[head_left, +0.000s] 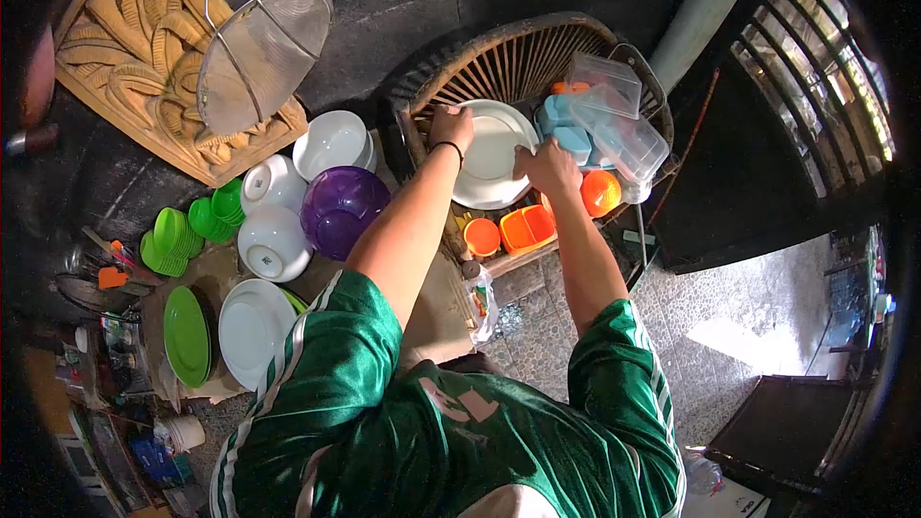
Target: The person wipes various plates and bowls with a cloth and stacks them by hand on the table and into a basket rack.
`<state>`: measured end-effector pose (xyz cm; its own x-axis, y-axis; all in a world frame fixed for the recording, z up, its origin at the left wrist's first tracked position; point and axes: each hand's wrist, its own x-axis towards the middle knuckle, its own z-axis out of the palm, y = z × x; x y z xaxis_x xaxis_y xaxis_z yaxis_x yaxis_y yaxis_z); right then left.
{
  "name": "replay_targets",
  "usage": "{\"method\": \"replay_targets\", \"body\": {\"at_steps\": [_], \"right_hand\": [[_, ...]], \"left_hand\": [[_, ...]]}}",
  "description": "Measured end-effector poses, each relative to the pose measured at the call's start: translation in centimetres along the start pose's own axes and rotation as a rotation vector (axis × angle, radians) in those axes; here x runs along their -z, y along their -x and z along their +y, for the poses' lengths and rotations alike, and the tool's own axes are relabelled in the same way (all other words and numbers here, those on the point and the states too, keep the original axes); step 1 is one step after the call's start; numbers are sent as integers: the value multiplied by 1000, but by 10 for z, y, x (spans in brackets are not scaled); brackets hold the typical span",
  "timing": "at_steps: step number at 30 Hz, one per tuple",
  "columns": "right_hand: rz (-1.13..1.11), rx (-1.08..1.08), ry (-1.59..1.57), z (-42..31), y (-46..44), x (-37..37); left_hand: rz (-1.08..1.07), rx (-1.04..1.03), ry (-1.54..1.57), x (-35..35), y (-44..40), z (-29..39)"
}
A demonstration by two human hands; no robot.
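Note:
A round white plate [492, 146] lies in the wooden slatted rack [508, 58], and both my hands are at its rim. My left hand [451, 128] is closed on the upper left edge. On the lower right edge, my right hand [552, 170] grips with the thumb over the rim. Whether more plates sit under this one is hard to tell. Right of the plate are light blue containers [566, 129] and clear plastic boxes [624, 134]. An orange cup [482, 237], an orange divided container [527, 230] and an orange ball-shaped item [601, 194] stand along the front.
Left of my arm are a purple bowl [343, 213], white bowls [274, 243], green bowls [173, 235], white plates [253, 331] and a green plate [187, 336]. A mesh strainer [259, 62] hangs before a carved wooden panel [144, 58]. A dark grille [806, 58] stands at right.

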<state>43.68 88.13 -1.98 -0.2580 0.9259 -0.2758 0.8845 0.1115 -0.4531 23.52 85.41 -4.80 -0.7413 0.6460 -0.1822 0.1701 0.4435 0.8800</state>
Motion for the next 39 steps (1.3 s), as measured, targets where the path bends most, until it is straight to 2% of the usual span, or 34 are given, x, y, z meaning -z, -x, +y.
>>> {"method": "replay_targets", "body": {"at_steps": [2, 4, 5, 6, 8, 9, 11, 12, 13, 14, 16, 17, 20, 22, 24, 27, 28, 30, 32, 34, 36, 38, 39], "right_hand": [[14, -10, 0, 1, -1, 1], [-45, -7, -7, 3, -7, 0], [-38, -6, -11, 3, -9, -2], [14, -7, -25, 6, -11, -5], [65, -7, -36, 12, -16, -10], [63, 13, -64, 14, -17, -9], [65, 33, -93, 17, -20, -7], [92, 66, -137, 14, -16, -3], [119, 98, -183, 12, -13, 1], [117, 94, -187, 10, -10, 5], [178, 137, -282, 5, -8, 11], [255, 147, -307, 5, -8, 11], [376, 117, -428, 0, 14, 41], [613, 228, -536, 14, 15, 47], [779, 361, -762, 29, 18, 49], [815, 474, -956, -5, 98, 64], [801, 490, -990, -14, 119, 56], [679, 633, -898, -23, 155, 29], [478, 800, -938, -38, 186, -13], [147, 852, -1003, -70, 230, -44], [-60, 927, -774, -98, 259, -73], [-442, 739, -756, -138, 296, -81], [-388, 838, -620, -154, 305, -92]], "left_hand": [[-71, -31, 22, -20, -49, -42], [-76, -23, 29, -21, -59, -45], [-147, 6, -2, -21, -65, -47], [-147, 2, -1, -27, -65, -49], [51, 0, 85, -41, -63, -57], [-32, 81, 130, -39, -67, -55], [-8, 75, 133, -35, -71, -58], [15, 69, 130, -32, -68, -55], [191, 66, 78, -37, -62, -49], [189, 65, 73, -35, -59, -47], [79, -32, -48, -15, -33, -21], [-34, -41, 16, -7, -24, -12], [-49, -103, 179, 18, 40, 36], [-109, -146, 317, 29, 63, 50], [-1, -517, 349, 47, 97, 54], [7, -792, 228, 132, 176, 73], [-28, -839, 235, 161, 199, 70], [46, -944, 57, 217, 236, 45], [155, -926, -151, 276, 270, 12], [220, -730, -291, 323, 303, -23], [302, -480, -253, 359, 325, -68], [345, -375, -257, 394, 338, -110], [361, -347, -194, 406, 339, -135]]}}
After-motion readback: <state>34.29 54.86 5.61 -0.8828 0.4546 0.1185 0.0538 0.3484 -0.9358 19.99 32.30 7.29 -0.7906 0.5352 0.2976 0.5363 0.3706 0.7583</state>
